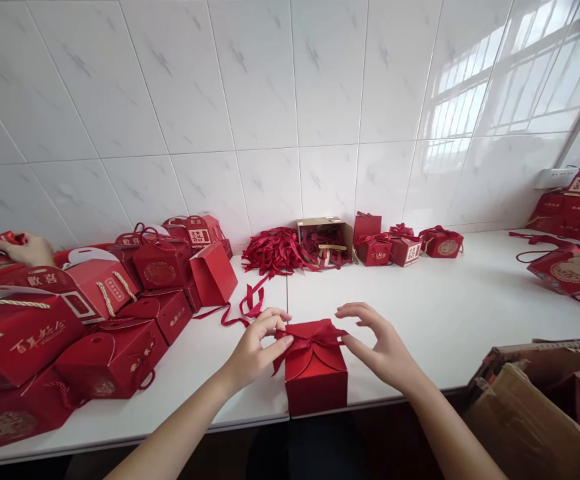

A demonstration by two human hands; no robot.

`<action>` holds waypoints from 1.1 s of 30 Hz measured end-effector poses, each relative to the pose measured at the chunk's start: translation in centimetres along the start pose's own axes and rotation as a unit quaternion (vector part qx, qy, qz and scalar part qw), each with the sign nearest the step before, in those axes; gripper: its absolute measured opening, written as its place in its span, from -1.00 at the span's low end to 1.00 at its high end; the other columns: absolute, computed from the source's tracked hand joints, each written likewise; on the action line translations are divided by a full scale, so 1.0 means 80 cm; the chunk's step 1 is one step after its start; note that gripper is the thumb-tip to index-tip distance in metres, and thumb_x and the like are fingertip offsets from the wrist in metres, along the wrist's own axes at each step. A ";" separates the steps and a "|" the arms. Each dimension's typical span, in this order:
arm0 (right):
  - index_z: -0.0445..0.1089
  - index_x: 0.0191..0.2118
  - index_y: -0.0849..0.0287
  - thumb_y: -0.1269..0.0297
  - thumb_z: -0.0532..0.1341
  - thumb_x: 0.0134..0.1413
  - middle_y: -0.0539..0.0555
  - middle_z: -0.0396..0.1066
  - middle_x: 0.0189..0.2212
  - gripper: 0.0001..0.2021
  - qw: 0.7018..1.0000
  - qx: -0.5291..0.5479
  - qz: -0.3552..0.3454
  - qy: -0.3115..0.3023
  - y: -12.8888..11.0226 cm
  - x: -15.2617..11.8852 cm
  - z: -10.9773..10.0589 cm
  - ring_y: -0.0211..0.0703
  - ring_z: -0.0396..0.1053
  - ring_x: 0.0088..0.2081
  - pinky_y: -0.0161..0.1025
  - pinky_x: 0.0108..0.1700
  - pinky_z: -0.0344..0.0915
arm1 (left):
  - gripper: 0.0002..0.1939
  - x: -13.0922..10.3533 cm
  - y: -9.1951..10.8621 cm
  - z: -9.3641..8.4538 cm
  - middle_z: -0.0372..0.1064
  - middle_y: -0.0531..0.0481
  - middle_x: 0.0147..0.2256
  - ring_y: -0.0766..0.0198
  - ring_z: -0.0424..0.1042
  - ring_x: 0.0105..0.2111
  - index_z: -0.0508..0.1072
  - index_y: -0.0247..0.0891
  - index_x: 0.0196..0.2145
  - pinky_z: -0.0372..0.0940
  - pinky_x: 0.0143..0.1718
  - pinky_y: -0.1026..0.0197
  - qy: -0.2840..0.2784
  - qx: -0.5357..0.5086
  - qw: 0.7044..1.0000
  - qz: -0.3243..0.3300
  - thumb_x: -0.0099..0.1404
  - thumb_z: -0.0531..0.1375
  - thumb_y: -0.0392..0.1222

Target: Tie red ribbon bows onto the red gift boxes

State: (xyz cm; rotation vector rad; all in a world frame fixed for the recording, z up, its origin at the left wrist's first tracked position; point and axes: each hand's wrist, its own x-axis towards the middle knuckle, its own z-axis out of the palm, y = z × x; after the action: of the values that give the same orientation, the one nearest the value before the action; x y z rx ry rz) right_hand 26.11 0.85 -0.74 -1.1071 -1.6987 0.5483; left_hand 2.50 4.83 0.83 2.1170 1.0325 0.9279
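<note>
A red gift box [317, 393] with overlapping curved flaps stands at the table's front edge. Across its top lies a dark red ribbon [312, 343] tied in a bow. My left hand [260, 347] pinches the bow's left side between thumb and fingers, and a ribbon tail hangs below it. On the other side, my right hand [380, 343] has its thumb at the bow's right end, with the fingers raised and apart. Past my left hand, a loose ribbon [253, 301] curls on the table.
Red gift boxes [115, 350] are piled at left, where another person's hands [30, 250] hold something red. At the wall lie a ribbon heap [275, 250], an open carton [324, 223] and small tied boxes [405, 250]. A cardboard box [535, 413] stands at right, beyond the table edge.
</note>
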 end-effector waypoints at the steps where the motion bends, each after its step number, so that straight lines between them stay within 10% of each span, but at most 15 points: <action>1: 0.34 -0.15 0.08 0.25 0.09 0.06 0.09 0.34 -0.11 -0.78 0.998 0.040 0.037 -0.022 -0.003 0.002 -0.002 -0.07 0.28 -0.06 -0.14 -0.06 0.22 | -0.84 0.001 0.002 0.000 0.29 -0.10 -0.14 0.18 0.29 -0.07 0.25 -0.23 -0.49 0.25 -0.09 0.15 0.013 -0.021 1.000 -0.003 0.21 0.10 -0.18; 6: 0.27 -0.45 0.16 -0.04 -0.07 0.15 0.01 0.27 -0.49 -0.60 0.979 0.057 0.190 -0.047 -0.004 0.014 0.005 -0.17 0.27 -0.38 -0.19 -0.24 0.22 | -0.81 0.003 0.020 0.006 0.31 -0.08 -0.18 0.18 0.32 -0.10 0.34 -0.20 -0.37 0.31 -0.14 0.14 0.085 -0.029 0.996 -0.008 0.26 0.08 -0.04; 20: 0.22 -0.37 0.16 -0.10 0.02 0.08 -0.01 0.27 -0.51 -0.62 0.968 0.107 0.228 -0.008 0.005 0.013 0.016 -0.22 0.26 -0.50 -0.24 -0.40 0.25 | -0.90 -0.003 0.028 0.035 0.32 -0.04 -0.21 0.24 0.38 -0.21 0.48 -0.19 -0.39 0.32 -0.17 0.19 0.029 0.038 0.999 0.006 0.19 0.15 -0.21; 23: 0.15 0.02 0.17 -0.10 0.15 -0.03 0.15 0.33 -0.22 -0.43 0.982 0.091 0.154 -0.068 0.011 0.001 0.011 -0.09 0.35 -0.23 -0.16 -0.21 0.31 | -0.90 -0.006 0.029 0.035 0.32 -0.05 -0.20 0.23 0.38 -0.19 0.49 -0.18 -0.38 0.32 -0.17 0.19 0.026 0.031 0.999 -0.008 0.18 0.16 -0.21; 26: -0.27 0.28 0.00 0.07 0.43 -0.41 0.22 -0.07 0.22 0.15 0.978 0.083 0.042 -0.185 0.009 -0.014 0.012 0.05 0.01 0.20 -0.10 0.11 0.14 | -0.90 -0.011 0.033 0.035 0.32 -0.07 -0.18 0.22 0.39 -0.17 0.50 -0.20 -0.38 0.32 -0.16 0.20 0.016 0.016 1.000 -0.011 0.17 0.17 -0.21; 28: -0.31 0.29 -0.07 0.15 0.43 -0.37 0.17 -0.13 0.25 0.14 0.971 0.076 0.033 -0.224 0.007 -0.020 0.015 0.04 -0.03 0.23 -0.07 0.17 0.06 | -0.89 -0.013 0.034 0.031 0.34 -0.07 -0.17 0.21 0.38 -0.15 0.50 -0.19 -0.36 0.31 -0.12 0.19 0.019 0.010 1.000 0.007 0.17 0.18 -0.18; 33: -0.33 0.30 0.05 0.11 0.36 -0.26 0.22 0.15 0.09 0.08 0.989 0.027 0.090 -0.113 0.035 -0.011 -0.001 0.10 0.19 0.08 0.06 0.13 0.09 | -0.75 -0.005 -0.010 -0.017 0.39 -0.08 -0.14 0.17 0.36 -0.09 0.39 -0.19 -0.17 0.24 -0.04 0.11 0.215 0.063 0.974 -0.029 0.26 0.06 -0.07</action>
State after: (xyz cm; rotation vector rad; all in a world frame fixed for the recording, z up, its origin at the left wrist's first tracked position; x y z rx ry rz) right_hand 27.40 1.39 -3.32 -1.2034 -1.7744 0.8573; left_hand 0.91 5.21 0.88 2.0177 1.3897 1.3607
